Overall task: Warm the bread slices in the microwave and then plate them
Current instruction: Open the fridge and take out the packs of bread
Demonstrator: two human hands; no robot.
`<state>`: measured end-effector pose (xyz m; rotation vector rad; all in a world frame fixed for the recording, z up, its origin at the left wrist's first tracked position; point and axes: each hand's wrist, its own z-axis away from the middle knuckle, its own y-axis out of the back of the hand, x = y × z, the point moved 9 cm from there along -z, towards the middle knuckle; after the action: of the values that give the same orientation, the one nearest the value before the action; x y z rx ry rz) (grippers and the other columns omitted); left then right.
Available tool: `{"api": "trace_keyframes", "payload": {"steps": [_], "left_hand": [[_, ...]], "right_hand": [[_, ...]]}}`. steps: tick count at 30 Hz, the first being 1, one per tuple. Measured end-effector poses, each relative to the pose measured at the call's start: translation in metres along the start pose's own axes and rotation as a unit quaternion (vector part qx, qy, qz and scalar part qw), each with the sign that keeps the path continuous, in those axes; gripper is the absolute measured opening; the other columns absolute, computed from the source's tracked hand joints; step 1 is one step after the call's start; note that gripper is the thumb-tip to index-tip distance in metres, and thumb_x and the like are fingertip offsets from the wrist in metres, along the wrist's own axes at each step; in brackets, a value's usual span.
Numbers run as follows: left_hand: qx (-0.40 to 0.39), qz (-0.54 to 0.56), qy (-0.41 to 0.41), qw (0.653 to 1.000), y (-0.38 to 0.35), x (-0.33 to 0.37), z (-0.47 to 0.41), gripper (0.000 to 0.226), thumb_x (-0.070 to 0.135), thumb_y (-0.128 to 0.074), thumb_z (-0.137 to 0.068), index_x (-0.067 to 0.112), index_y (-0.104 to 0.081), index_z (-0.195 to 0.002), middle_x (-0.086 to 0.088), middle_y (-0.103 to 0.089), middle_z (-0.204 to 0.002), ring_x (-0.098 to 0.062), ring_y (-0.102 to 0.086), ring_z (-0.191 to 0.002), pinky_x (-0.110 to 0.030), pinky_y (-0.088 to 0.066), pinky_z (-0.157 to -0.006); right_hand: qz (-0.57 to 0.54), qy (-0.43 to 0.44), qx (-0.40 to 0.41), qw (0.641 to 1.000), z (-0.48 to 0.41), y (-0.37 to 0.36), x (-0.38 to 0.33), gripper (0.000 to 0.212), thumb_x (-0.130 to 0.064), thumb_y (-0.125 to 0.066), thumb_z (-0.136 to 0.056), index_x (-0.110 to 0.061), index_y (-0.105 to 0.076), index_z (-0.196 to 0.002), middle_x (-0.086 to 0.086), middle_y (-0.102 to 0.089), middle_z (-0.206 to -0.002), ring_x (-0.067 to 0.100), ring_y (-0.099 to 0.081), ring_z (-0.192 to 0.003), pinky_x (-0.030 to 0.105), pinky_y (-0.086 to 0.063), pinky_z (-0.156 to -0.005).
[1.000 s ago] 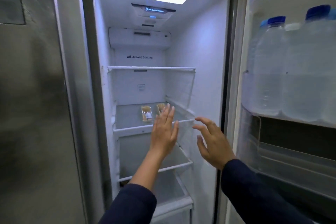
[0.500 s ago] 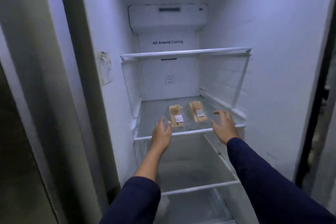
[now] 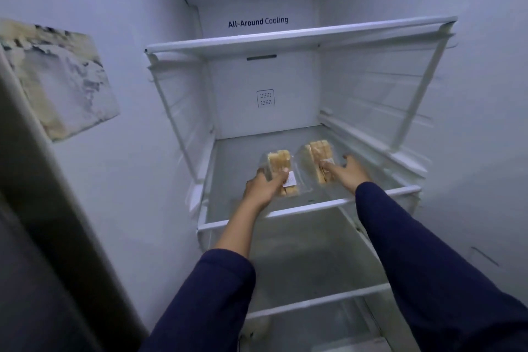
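Observation:
Two clear plastic packs of bread slices sit side by side on the middle glass shelf (image 3: 308, 207) of an open fridge. My left hand (image 3: 264, 184) wraps around the left bread pack (image 3: 278, 164), thumb over its top near the white label. My right hand (image 3: 347, 170) lies over the near end of the right bread pack (image 3: 318, 151), fingers spread around it. Both packs still rest on the shelf. No microwave or plate is in view.
Above the packs runs an upper glass shelf (image 3: 300, 36), which leaves limited headroom. Below are a lower shelf (image 3: 317, 301) and more compartments. A torn, stained sticker (image 3: 57, 77) clings to the left inner wall. The fridge's side walls close in on both sides.
I have leaned in closer to the fridge. Both hands moved forward from the shelf's front edge onto the bread packs and closed around them.

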<state>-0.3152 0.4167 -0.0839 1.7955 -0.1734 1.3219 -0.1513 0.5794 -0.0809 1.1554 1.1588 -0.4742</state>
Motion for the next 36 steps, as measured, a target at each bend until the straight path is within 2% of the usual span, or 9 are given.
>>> {"api": "trace_keyframes", "payload": {"steps": [3, 7, 12, 14, 16, 19, 25, 31, 36], "left_hand": [[-0.009, 0.062, 0.003, 0.998, -0.005, 0.001, -0.015, 0.082, 0.070, -0.062, -0.057, 0.021, -0.051, -0.123, -0.003, -0.063, -0.118, -0.022, -0.061, -0.106, -0.039, -0.049, -0.096], [-0.041, 0.180, 0.007, 0.983, -0.011, 0.009, -0.025, 0.049, 0.022, -0.071, -0.080, 0.009, -0.049, -0.122, -0.005, -0.062, -0.108, -0.015, -0.061, -0.087, -0.024, -0.050, -0.075], [-0.024, 0.244, 0.031, 0.969, -0.006, 0.004, -0.036, 0.077, 0.015, -0.080, -0.070, 0.005, -0.038, -0.134, -0.014, -0.057, -0.125, -0.026, -0.062, -0.105, -0.040, -0.053, -0.089], [-0.033, 0.278, 0.038, 0.959, -0.006, 0.001, -0.037, 0.080, 0.009, -0.081, -0.068, 0.005, -0.037, -0.134, -0.016, -0.057, -0.126, -0.027, -0.063, -0.104, -0.043, -0.053, -0.090], [-0.047, 0.299, 0.043, 0.952, -0.009, -0.002, -0.039, 0.082, 0.007, -0.082, -0.065, 0.007, -0.036, -0.133, -0.016, -0.058, -0.124, -0.027, -0.064, -0.103, -0.042, -0.053, -0.090], [-0.070, 0.308, 0.040, 0.948, -0.018, 0.001, -0.039, 0.084, 0.004, -0.082, -0.064, 0.011, -0.033, -0.132, -0.012, -0.060, -0.117, -0.025, -0.065, -0.099, -0.033, -0.050, -0.087], [-0.089, 0.320, 0.029, 0.943, -0.024, 0.008, -0.031, 0.089, 0.009, -0.082, -0.066, 0.021, -0.030, -0.137, -0.013, -0.058, -0.125, -0.023, -0.066, -0.089, -0.028, -0.050, -0.059], [-0.118, 0.278, -0.050, 0.952, -0.034, 0.021, -0.015, 0.070, 0.010, -0.072, -0.079, 0.026, -0.033, -0.135, -0.010, -0.058, -0.124, -0.017, -0.067, -0.088, -0.038, -0.057, -0.074], [-0.112, 0.295, -0.041, 0.948, -0.033, 0.019, -0.001, 0.116, 0.034, -0.086, -0.058, 0.035, -0.012, -0.147, -0.015, -0.046, -0.140, -0.027, -0.061, -0.110, -0.051, -0.049, -0.095]], "right_hand": [[-0.011, -0.002, -0.017, 1.000, -0.012, -0.012, -0.006, 0.074, -0.046, -0.067, -0.079, -0.008, -0.041, -0.137, 0.013, -0.053, -0.133, 0.031, -0.052, -0.118, 0.042, -0.041, -0.104], [-0.019, -0.015, -0.032, 0.999, -0.023, -0.017, -0.015, 0.068, -0.035, -0.077, -0.073, -0.005, -0.049, -0.127, 0.011, -0.060, -0.123, 0.029, -0.059, -0.110, 0.041, -0.044, -0.101], [-0.026, -0.020, -0.044, 0.999, -0.029, -0.018, -0.022, 0.067, -0.025, -0.080, -0.071, -0.008, -0.045, -0.126, 0.012, -0.058, -0.124, 0.029, -0.057, -0.111, 0.043, -0.045, -0.100], [-0.053, -0.028, -0.061, 0.996, -0.027, -0.017, -0.021, 0.063, -0.021, -0.080, -0.072, -0.009, -0.044, -0.123, 0.011, -0.059, -0.118, 0.026, -0.060, -0.102, 0.039, -0.051, -0.086], [-0.101, -0.046, -0.088, 0.990, -0.024, -0.020, -0.016, 0.064, -0.018, -0.080, -0.071, -0.009, -0.043, -0.122, 0.011, -0.060, -0.117, 0.024, -0.061, -0.095, 0.038, -0.053, -0.077], [-0.171, -0.058, -0.123, 0.976, -0.022, -0.024, -0.012, 0.071, -0.016, -0.080, -0.070, -0.009, -0.039, -0.128, 0.012, -0.061, -0.117, 0.027, -0.063, -0.097, 0.042, -0.053, -0.085], [-0.221, -0.044, -0.166, 0.960, -0.007, -0.027, -0.014, 0.071, -0.008, -0.070, -0.080, -0.012, -0.029, -0.138, 0.019, -0.057, -0.125, 0.026, -0.062, -0.087, 0.032, -0.056, -0.065], [-0.268, -0.030, -0.147, 0.952, -0.004, -0.027, -0.001, 0.075, -0.009, -0.066, -0.084, -0.015, -0.023, -0.145, 0.017, -0.058, -0.126, 0.020, -0.065, -0.081, 0.023, -0.059, -0.056], [-0.256, 0.009, -0.146, 0.956, 0.002, -0.020, -0.005, 0.074, -0.016, -0.071, -0.080, -0.017, -0.031, -0.143, 0.015, -0.063, -0.120, 0.022, -0.068, -0.085, 0.028, -0.058, -0.066]]}}
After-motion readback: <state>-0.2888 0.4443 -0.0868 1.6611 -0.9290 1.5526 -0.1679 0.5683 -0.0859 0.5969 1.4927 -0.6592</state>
